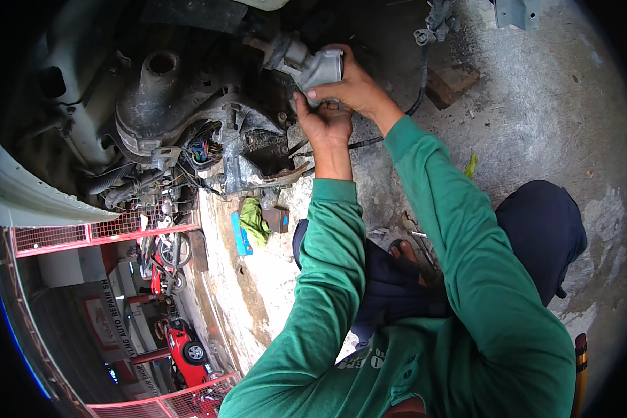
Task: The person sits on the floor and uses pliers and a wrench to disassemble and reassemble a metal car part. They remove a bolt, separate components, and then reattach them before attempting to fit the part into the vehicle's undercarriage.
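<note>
right hand [352,83] gripped the grey metal cylinder part [306,63] from above, fingers wrapped round | left hand [322,124] closed just beneath it, touching its underside | part sat beside the greasy engine block [188,118], above the concrete floor [536,125]

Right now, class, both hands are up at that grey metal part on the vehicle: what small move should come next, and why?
Probably steady the grey metal part with the right hand, which grips it from above, while the left hand works beneath it; it looks joined to the vehicle.
</note>
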Tool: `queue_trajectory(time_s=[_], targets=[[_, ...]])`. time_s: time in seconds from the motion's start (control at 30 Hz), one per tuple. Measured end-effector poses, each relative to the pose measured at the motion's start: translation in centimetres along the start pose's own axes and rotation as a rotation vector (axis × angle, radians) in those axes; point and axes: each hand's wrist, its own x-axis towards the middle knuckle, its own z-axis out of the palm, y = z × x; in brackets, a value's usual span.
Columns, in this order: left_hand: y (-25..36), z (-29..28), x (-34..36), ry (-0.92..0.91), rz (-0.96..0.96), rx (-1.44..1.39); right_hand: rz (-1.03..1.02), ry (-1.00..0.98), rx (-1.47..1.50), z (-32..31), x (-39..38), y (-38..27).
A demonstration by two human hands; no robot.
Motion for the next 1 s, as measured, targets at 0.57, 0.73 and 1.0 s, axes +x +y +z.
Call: queue_trajectory(time_s=[0.57, 0.73, 1.0], targets=[[-0.6, 1.0, -0.2, 0.059, 0.018, -0.045, 0.002, -0.025, 0.007, -0.3, 0.3, -0.6], [-0.6, 1.1, -0.4, 0.035, 0.013, -0.053, -0.018, -0.045, 0.017, -0.5, 0.4, -0.5], [-0.8, 3.6, -6.8, 0.123, -0.086, 0.175, 0.007, -0.029, 0.037, 0.1, 0.5, 0.4]])
